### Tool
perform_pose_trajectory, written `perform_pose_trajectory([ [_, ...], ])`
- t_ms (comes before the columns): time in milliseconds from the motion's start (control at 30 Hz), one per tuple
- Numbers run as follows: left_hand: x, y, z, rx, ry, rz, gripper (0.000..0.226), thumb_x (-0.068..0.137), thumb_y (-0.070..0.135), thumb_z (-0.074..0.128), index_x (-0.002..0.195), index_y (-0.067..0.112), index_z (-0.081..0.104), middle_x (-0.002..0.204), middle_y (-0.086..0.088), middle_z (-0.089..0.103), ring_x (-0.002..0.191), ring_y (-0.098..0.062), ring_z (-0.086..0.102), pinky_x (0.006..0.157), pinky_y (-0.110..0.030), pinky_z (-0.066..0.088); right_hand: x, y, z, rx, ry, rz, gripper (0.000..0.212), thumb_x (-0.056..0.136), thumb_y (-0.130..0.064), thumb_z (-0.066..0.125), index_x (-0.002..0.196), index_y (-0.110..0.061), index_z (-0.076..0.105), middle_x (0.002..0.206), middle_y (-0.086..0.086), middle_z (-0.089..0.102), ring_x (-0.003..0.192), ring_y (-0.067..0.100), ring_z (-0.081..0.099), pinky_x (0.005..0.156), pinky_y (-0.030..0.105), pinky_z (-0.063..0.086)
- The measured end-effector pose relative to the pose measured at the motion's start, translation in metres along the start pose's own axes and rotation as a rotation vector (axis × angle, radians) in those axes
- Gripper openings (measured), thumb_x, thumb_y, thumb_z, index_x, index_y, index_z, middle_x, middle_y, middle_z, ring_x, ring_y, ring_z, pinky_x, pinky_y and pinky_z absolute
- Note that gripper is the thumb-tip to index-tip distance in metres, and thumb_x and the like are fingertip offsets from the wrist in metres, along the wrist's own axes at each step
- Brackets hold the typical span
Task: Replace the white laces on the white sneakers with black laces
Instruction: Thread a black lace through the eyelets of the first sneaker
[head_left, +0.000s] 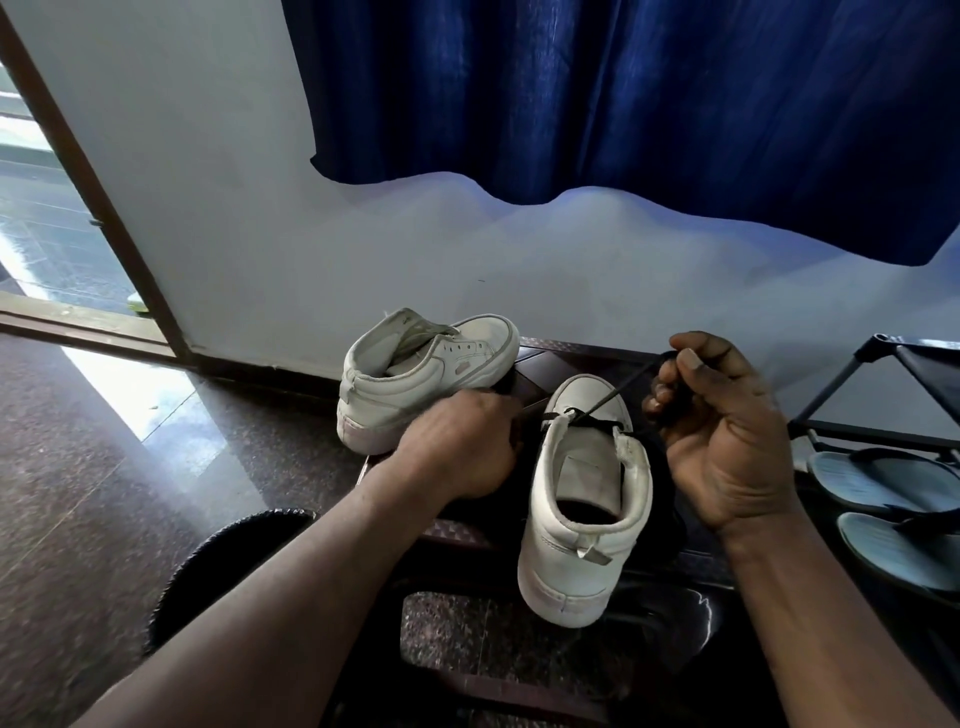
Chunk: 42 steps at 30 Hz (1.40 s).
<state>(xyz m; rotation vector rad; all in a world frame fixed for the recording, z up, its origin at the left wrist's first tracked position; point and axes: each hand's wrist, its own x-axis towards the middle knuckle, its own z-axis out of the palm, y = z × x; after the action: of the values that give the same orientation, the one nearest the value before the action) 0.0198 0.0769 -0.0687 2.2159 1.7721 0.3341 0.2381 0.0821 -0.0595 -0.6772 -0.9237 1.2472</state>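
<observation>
A white sneaker (584, 499) stands heel toward me on a dark low table (550, 364). A black lace (618, 392) runs through its lowest eyelets near the toe. My right hand (727, 431) pinches one end of that lace and holds it taut, up and to the right. My left hand (462, 447) is curled at the shoe's left side, where the lace's other end leads; its fingertips are hidden. A second white sneaker (415, 374) lies behind on the left, without a lace that I can see.
A blue curtain (623, 104) hangs over the white wall behind. At the right stands a black shoe rack (883, 395) with grey sandals (883, 483). An open doorway (52, 234) is at far left. A dark ribbed object (218, 561) sits by my left forearm on the speckled floor.
</observation>
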Motion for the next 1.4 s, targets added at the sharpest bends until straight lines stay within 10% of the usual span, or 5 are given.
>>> perform_pose_trajectory([
  [200,0.007,-0.005,0.002,-0.537,0.009,0.072,0.027,0.096,0.010,0.062,0.087,0.036,0.066,0.083,0.028,0.068,0.080,0.007,0.060,0.080,-0.020,0.049,0.001,0.001,0.002,-0.023,-0.007,-0.005,0.016,0.088,-0.011,0.062,0.093,-0.019,0.074,0.076,0.002,0.062,0.072,0.013,0.054,0.067,0.024,0.043],
  [600,-0.002,-0.003,-0.002,0.124,-0.054,-0.070,0.024,0.099,0.035,0.057,0.112,0.018,0.069,0.119,-0.009,0.071,0.109,-0.035,0.067,0.081,-0.038,0.052,-0.005,0.008,0.005,-0.146,-0.022,0.020,0.015,0.085,-0.008,0.070,0.095,-0.019,0.074,0.076,-0.001,0.064,0.076,0.012,0.059,0.073,0.021,0.048],
  [833,0.002,0.000,-0.002,-0.502,0.041,0.075,0.023,0.101,0.025,0.062,0.082,0.037,0.061,0.082,0.020,0.066,0.078,0.005,0.057,0.073,-0.017,0.045,-0.004,0.008,0.005,-0.197,-0.030,0.023,0.016,0.083,-0.012,0.067,0.096,-0.018,0.074,0.078,0.002,0.064,0.077,0.014,0.059,0.075,0.025,0.046],
  [1267,0.000,-0.007,-0.001,0.057,-0.116,-0.063,0.021,0.101,0.036,0.057,0.103,0.018,0.066,0.120,-0.012,0.071,0.112,-0.034,0.064,0.085,-0.037,0.049,-0.004,0.016,-0.001,-0.320,-0.082,0.063,0.022,0.094,0.007,0.060,0.101,-0.011,0.071,0.081,0.005,0.066,0.077,0.013,0.067,0.076,0.024,0.053],
  [1400,0.004,-0.011,0.001,-0.163,-0.009,-0.052,0.015,0.099,0.035,0.062,0.086,0.029,0.059,0.100,0.001,0.072,0.098,-0.024,0.066,0.079,-0.033,0.049,-0.002,0.016,-0.003,-0.358,-0.107,0.065,0.024,0.094,0.009,0.060,0.101,-0.011,0.071,0.082,0.006,0.066,0.079,0.014,0.067,0.079,0.025,0.053],
])
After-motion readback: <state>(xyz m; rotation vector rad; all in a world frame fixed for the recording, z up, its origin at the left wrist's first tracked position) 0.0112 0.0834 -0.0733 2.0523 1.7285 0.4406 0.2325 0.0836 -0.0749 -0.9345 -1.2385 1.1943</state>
